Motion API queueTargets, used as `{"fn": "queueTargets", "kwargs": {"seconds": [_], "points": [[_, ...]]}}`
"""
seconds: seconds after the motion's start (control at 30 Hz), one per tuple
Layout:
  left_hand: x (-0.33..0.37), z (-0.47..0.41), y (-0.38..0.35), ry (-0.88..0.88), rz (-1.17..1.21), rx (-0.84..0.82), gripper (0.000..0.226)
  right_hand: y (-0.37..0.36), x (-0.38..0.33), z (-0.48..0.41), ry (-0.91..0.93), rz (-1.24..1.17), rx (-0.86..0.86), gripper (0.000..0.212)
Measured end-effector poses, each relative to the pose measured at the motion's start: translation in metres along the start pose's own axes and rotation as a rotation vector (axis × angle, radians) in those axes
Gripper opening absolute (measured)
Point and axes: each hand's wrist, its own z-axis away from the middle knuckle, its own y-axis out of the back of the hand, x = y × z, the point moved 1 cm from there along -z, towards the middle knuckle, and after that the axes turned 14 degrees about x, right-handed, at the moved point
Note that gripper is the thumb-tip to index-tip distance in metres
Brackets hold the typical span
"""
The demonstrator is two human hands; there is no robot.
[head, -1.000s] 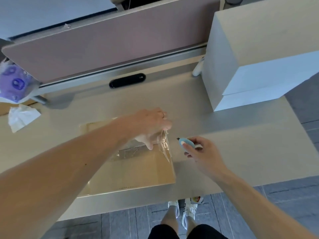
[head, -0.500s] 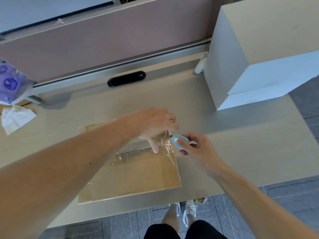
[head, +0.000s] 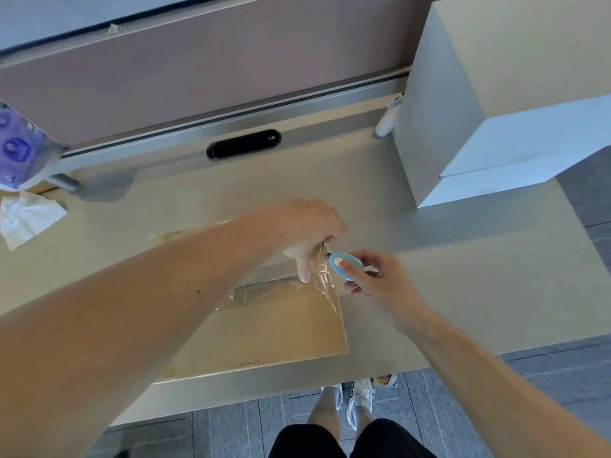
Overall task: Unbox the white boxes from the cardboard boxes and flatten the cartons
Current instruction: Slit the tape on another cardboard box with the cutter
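Left hand (head: 307, 233) pinching tape (head: 322, 276) taut off carton (head: 281, 325); right hand (head: 383, 289) gripping blue cutter (head: 345, 266) beside tape. Advising: slicing away from fingers (head: 303, 274), keeping tension.

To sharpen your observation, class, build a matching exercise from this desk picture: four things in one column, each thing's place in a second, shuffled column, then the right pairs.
Things
1. white box
2. blue cutter
3. clear tape
4. crumpled tissue

Places
A. pinched by the left hand
B. at the far left of the desk
C. held in the right hand
D. standing on the desk's far right corner

Pairs: 1-D, 2-C, 3-A, 4-B
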Motion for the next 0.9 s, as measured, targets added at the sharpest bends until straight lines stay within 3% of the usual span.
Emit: {"fn": "queueTargets", "kwargs": {"seconds": [0.23,0.5,0.9], "points": [[-0.002,-0.007,0.006,-0.028,-0.01,-0.045,0.072,-0.001,-0.004,-0.003,0.011,0.02,-0.005,0.015],[-0.005,-0.006,0.003,-0.007,0.034,-0.033,0.071,0.003,-0.014,-0.018,0.183,0.163,0.026,0.012],[-0.006,-0.002,0.003,0.001,0.102,0.008,0.071,0.012,-0.021,-0.036,0.345,0.292,-0.11,0.016]]}}
